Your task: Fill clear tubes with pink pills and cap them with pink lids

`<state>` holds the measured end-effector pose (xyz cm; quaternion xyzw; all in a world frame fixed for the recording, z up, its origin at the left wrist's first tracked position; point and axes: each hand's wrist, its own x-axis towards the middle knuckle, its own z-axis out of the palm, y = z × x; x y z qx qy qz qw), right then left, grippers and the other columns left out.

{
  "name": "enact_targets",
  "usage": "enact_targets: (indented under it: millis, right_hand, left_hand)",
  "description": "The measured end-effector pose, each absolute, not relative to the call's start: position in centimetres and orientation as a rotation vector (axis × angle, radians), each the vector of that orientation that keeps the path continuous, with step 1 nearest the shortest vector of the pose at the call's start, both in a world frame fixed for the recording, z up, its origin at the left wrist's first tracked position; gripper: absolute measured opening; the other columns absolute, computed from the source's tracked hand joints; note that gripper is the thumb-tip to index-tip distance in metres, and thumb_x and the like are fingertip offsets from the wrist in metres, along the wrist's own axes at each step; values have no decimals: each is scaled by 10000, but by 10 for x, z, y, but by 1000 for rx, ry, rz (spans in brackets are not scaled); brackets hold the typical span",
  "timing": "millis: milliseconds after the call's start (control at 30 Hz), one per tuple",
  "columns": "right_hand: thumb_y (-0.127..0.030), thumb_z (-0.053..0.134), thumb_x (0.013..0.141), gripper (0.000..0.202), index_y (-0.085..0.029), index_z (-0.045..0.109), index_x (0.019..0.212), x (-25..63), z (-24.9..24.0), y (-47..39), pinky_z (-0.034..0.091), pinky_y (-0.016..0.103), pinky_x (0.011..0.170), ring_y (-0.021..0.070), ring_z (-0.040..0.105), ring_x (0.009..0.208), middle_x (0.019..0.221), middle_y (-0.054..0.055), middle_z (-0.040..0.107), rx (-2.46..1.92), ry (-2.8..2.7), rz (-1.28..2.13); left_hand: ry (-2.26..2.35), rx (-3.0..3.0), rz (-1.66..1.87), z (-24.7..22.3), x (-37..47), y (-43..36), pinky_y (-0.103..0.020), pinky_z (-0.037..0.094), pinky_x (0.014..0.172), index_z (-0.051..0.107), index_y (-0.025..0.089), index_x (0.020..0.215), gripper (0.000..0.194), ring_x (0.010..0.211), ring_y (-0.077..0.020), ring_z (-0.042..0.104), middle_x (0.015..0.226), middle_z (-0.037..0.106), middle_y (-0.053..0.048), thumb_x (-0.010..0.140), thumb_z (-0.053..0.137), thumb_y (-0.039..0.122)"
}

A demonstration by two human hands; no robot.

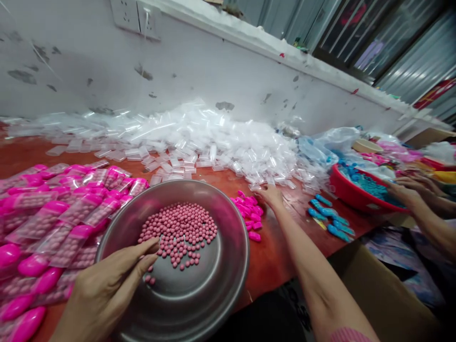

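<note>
My left hand [110, 280] is over the left side of a metal bowl [213, 294], its thumb and fingertips brought together near the pink beads [185, 223]; whatever lies between them is too small to make out. Farther right, my right hand [271, 195] reaches to the front edge of a heap of clear plastic cases [228, 137], its fingers partly hidden among them. Bright pink caps [247, 211] lie in a small pile between the bowl and my right forearm. Filled cases with pink caps [81, 209] are heaped left of the bowl.
On the right, a red basin [352, 192] holds blue beads, with another person's hands [413, 194] at it. Blue-capped pieces [329, 216] lie before it on the red table [274, 256]. A white wall [185, 61] with sockets stands behind.
</note>
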<state>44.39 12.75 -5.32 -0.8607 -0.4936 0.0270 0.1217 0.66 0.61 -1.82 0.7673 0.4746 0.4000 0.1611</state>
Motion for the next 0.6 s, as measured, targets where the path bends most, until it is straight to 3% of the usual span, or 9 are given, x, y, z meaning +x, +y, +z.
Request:
enact_targets:
  millis: [167,267,400,500,600]
  right_hand:
    - [-380,523,780,591,-159,359,1302,406,-19,78,470,270,798,162,569,980,1230,97,514,-2021,-1657,168]
    - [-330,560,772,557,-213,381,1285,350,12,38,490,339,818,175,575,977,1248,87,495,-1453,-1920,341]
    - [-276,548,791,495,-244,424,1270,270,49,1,430,391,934,197,469,1149,1278,64,479,-1075,-2308,389]
    - [-284,537,803,465,-242,446,1256,231,54,-9,392,403,972,201,419,1201,1311,55,450,-1047,-2303,409]
    - [-337,599,757,468,-229,503,1203,209,46,-14,421,388,939,220,463,1163,1261,65,503,-1177,-2143,406]
  left_hand:
    - [1332,1996,1108,-3,13,5,-282,556,724,665,259,964,282,803,-214,667,955,697,-9,736,584,403]
    - [1236,1728,1004,16,27,6,-335,529,796,618,228,1069,363,917,-236,627,1060,655,-48,734,602,369]
    - [833,1192,918,37,50,11,-348,545,730,473,195,1230,532,884,-210,624,1194,560,-108,731,617,309]
    - [680,1040,966,39,54,13,-292,527,708,579,156,1087,414,870,-186,613,1067,623,-90,690,657,243]
    - [700,990,1028,34,47,12,-249,502,651,643,113,924,303,719,-142,615,857,667,-62,645,686,222]
